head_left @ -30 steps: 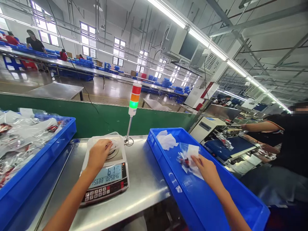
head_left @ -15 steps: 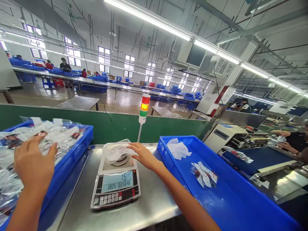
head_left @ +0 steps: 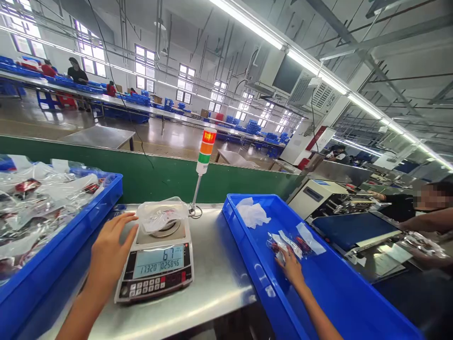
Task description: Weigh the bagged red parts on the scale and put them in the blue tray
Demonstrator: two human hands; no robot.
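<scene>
My left hand (head_left: 110,250) lies on the steel bench (head_left: 212,283) beside a digital counting scale (head_left: 155,267), fingers spread, holding nothing. A clear plastic bag (head_left: 161,215) rests on the scale's pan, and the display seems to read about 67. My right hand (head_left: 290,268) is down inside a blue plastic tray (head_left: 247,241), its fingertips on clear plastic packets (head_left: 288,244) with red contents. Whether those fingers grip the packets is hard to tell. White paper or tissue (head_left: 252,213) lies farther up that tray.
A second blue tray (head_left: 60,208), heaped with bagged items, stands left of the scale. A stack-light tower (head_left: 204,151) rises behind the scale, before a green conveyor side (head_left: 106,174). At right, a co-worker's arm (head_left: 424,225) reaches over a machine (head_left: 318,198).
My left hand has moved from the heaped left tray to beside the scale. My right hand has gone from the scale's bag to the packets in the tray. The scale reading has changed.
</scene>
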